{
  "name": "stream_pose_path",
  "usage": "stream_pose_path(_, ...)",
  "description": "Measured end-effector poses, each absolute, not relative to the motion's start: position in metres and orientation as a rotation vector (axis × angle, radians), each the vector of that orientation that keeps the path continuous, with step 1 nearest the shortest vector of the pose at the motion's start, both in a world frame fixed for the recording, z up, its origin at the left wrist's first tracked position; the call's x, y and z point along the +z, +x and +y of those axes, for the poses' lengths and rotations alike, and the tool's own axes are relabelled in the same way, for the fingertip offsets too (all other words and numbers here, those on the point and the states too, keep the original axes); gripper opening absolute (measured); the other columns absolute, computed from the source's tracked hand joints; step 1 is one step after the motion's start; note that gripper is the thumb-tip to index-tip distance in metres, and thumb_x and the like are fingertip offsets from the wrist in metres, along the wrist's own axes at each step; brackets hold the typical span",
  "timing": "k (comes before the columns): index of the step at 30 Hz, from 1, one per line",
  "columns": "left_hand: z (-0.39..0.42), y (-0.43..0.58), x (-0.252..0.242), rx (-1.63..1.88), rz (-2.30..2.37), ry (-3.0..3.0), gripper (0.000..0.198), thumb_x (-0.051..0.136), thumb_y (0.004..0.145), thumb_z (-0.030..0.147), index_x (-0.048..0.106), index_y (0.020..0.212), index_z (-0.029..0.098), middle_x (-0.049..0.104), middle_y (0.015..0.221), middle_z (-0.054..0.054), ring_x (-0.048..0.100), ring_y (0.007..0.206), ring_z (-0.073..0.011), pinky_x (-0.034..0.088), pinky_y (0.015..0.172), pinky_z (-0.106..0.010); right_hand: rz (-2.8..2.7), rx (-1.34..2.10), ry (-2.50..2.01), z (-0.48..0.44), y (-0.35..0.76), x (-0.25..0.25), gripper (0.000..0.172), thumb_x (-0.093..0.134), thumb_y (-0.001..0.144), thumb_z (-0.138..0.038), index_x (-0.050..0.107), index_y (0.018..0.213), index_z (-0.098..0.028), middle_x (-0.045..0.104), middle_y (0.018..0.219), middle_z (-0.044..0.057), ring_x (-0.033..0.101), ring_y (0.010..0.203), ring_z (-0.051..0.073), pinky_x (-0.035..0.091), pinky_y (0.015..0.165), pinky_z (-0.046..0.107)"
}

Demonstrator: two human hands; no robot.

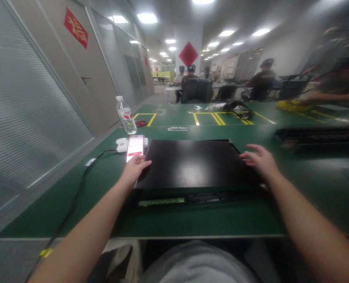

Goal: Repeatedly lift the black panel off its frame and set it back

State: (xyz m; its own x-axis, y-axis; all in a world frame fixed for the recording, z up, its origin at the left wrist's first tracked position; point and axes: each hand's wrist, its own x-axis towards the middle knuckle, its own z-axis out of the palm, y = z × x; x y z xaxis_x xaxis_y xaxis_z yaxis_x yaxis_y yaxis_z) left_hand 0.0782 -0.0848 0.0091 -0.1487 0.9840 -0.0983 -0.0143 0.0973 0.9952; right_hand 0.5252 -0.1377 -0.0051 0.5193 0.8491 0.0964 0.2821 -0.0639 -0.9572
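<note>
A glossy black screen panel (192,163) lies in front of me on the green table. My left hand (134,169) grips its left edge, with the thumb over the top surface. At the opposite edge is my right hand (259,160), its fingers stretched and apart, the fingertips at the panel's border; whether they press on it is not clear. Along the panel's near side shows a dark strip (209,197) of a frame, with a narrow green circuit board (161,202) on it. What lies beneath the panel is hidden.
A lit phone (135,149) leans by a white device (121,145) near my left hand. Behind stand a water bottle (126,116) and red-handled scissors (141,123). A black cable (81,188) runs down the left. Headphones (240,110) lie farther back; several people sit beyond.
</note>
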Motion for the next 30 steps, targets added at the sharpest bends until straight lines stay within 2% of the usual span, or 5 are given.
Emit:
stream_pose_path(6,-0.084,0.077,0.007,1.218,1.372,1.066,0.044,0.088,0.050,0.021,0.062,0.085,0.017,0.073,0.070,-0.001,0.067,0.060,-0.0183,0.051,0.059,-0.029,-1.040,0.588,-1.657,-0.138,0.525,-0.006,0.040,0.070,0.076,-0.034,0.066,0.113,-0.018,0.077,0.084,0.008,0.071,0.072,0.019,0.057,0.064,0.029)
stream_pose_path(16,-0.082,0.077,0.006,1.186,1.352,1.042,0.045,0.088,0.049,0.021,0.062,0.086,0.018,0.072,0.071,-0.002,0.067,0.060,-0.0191,0.051,0.061,-0.031,-1.072,0.569,-1.677,-0.137,0.524,-0.004,0.019,0.068,0.076,-0.031,0.071,0.090,-0.019,0.076,0.080,0.008,0.069,0.069,0.017,0.056,0.060,0.027)
stream_pose_path(25,-0.087,0.080,0.015,1.223,1.409,1.045,0.029,0.083,0.054,0.021,0.068,0.079,0.018,0.070,0.068,-0.002,0.067,0.066,-0.0214,0.051,0.064,-0.032,-1.224,0.463,-1.762,-0.133,0.533,-0.015,0.027,0.067,0.076,-0.038,0.073,0.095,-0.020,0.078,0.088,0.009,0.071,0.077,0.022,0.057,0.071,0.036)
stream_pose_path(30,-0.083,0.078,0.013,1.279,1.408,1.077,0.024,0.083,0.053,0.026,0.069,0.071,0.019,0.069,0.067,-0.002,0.067,0.071,-0.0227,0.051,0.069,-0.033,-1.320,0.324,-1.832,-0.132,0.533,-0.017,0.029,0.067,0.075,-0.043,0.076,0.094,-0.023,0.078,0.085,0.006,0.071,0.079,0.024,0.055,0.073,0.037)
